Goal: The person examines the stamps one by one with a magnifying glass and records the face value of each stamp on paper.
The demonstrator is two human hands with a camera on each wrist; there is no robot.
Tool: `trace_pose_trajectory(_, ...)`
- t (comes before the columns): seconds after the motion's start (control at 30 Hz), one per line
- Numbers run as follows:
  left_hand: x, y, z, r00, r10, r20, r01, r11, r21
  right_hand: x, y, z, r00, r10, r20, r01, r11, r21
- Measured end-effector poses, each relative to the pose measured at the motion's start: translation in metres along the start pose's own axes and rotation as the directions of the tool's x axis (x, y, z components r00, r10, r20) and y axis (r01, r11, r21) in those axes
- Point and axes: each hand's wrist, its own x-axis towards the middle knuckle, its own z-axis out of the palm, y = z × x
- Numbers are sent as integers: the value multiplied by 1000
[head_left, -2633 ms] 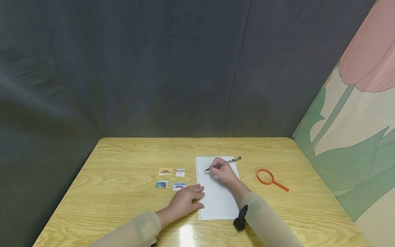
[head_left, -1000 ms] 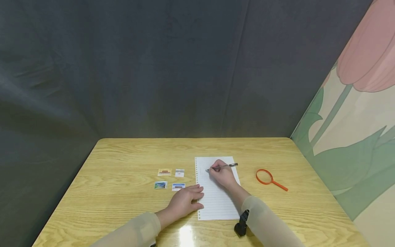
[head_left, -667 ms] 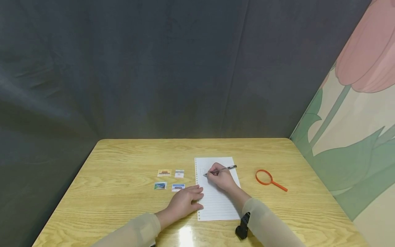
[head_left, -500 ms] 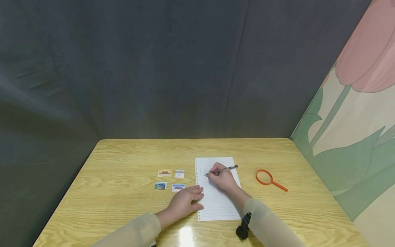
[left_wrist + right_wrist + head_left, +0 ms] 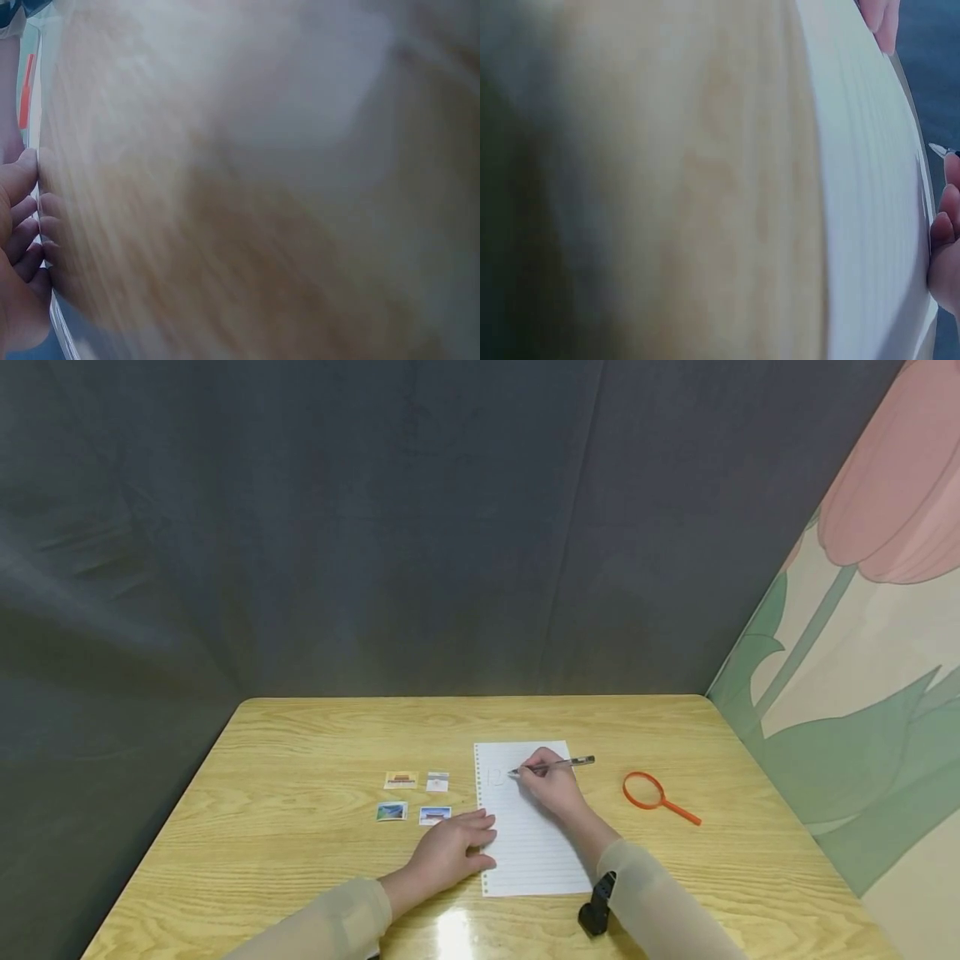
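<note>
The right hand (image 5: 551, 787) grips a pen (image 5: 558, 764), fingers curled round the barrel, tip on the upper part of the sheet of paper (image 5: 528, 852). The left hand (image 5: 450, 847) lies flat, fingers straight, pressing the paper's left edge. Four small picture cards (image 5: 414, 796) lie left of the paper, on the table (image 5: 300, 760). An orange magnifying glass (image 5: 654, 795) lies right of the paper, apart from it.

pen (image 5: 558, 764) – we note a slim dark barrel, gripped in right hand (image 5: 552, 787), tilted low, tip touching the sheet's top lines, cap end pointing right | lined sheet (image 5: 534, 852) – white, punched left edge, flat on table (image 5: 300, 760), faint marks near top; left hand (image 5: 448, 852) rests flat against its left edge
</note>
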Motion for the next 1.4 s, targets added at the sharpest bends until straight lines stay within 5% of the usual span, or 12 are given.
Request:
trace_pose_trajectory(0.3,0,-1,1,1000,4,-4,-4,1000,-4,6,0,1,1000,21,-11,-22,996,-85)
trace_pose_trajectory(1.4,0,1,-1,1000,3,-4,-3,1000,-6,-2,1,-10,990,-37,137,45,998,-54)
